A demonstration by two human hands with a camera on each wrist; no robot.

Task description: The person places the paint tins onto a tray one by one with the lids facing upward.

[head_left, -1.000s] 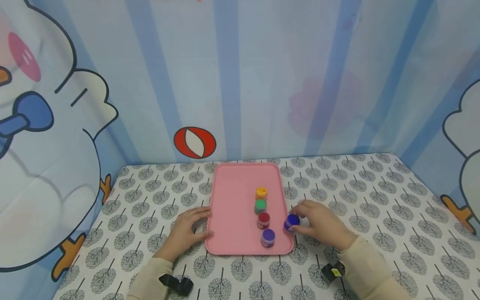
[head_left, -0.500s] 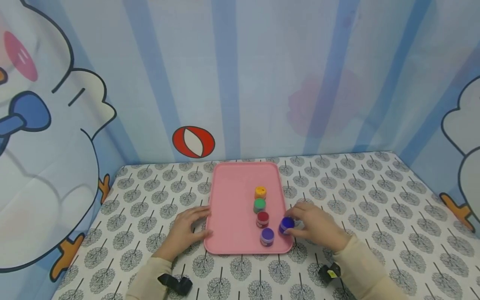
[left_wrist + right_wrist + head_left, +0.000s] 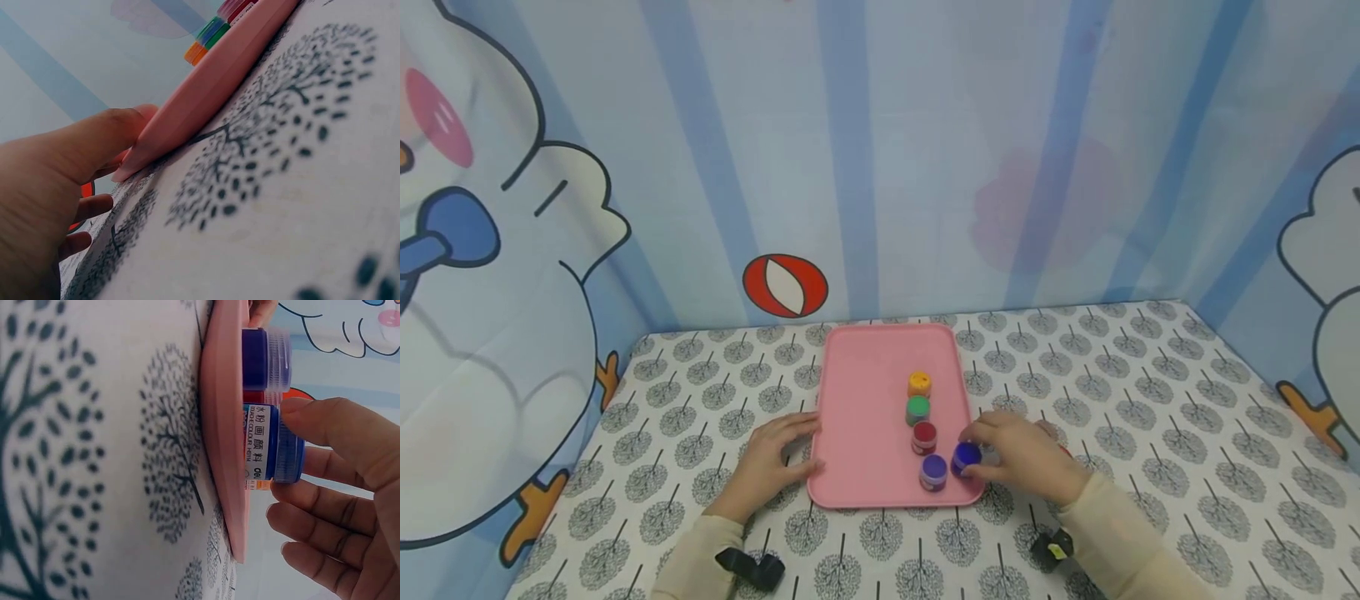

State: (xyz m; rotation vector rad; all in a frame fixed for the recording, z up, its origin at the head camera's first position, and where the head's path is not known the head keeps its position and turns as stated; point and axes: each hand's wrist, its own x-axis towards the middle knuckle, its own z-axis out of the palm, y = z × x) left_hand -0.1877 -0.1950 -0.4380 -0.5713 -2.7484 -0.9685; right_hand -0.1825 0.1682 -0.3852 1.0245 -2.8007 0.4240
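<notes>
My right hand [image 3: 1026, 454] pinches the lid of a blue gouache paint jar [image 3: 257, 442] between thumb and fingers. In the head view this jar stands upright at the pink tray's [image 3: 868, 417] lower right, close beside a purple paint jar [image 3: 933, 472]. Above them, a red jar [image 3: 924, 437], a green jar [image 3: 917, 410] and an orange-yellow jar [image 3: 919, 384] form a line up the tray. At the tray's left edge rests my left hand [image 3: 767, 458]. Its thumb touches the rim in the left wrist view, and its fingers are spread.
A white cloth [image 3: 1150, 400] with a grey tree print covers the table. Behind it hangs a blue striped backdrop [image 3: 925, 167] with cartoon figures. Something small and reddish [image 3: 1064, 451] shows past my right hand, mostly hidden.
My right hand has moved left with the blue jar, from the tray's right rim to a spot beside the purple jar. The left hand has stayed at the tray.
</notes>
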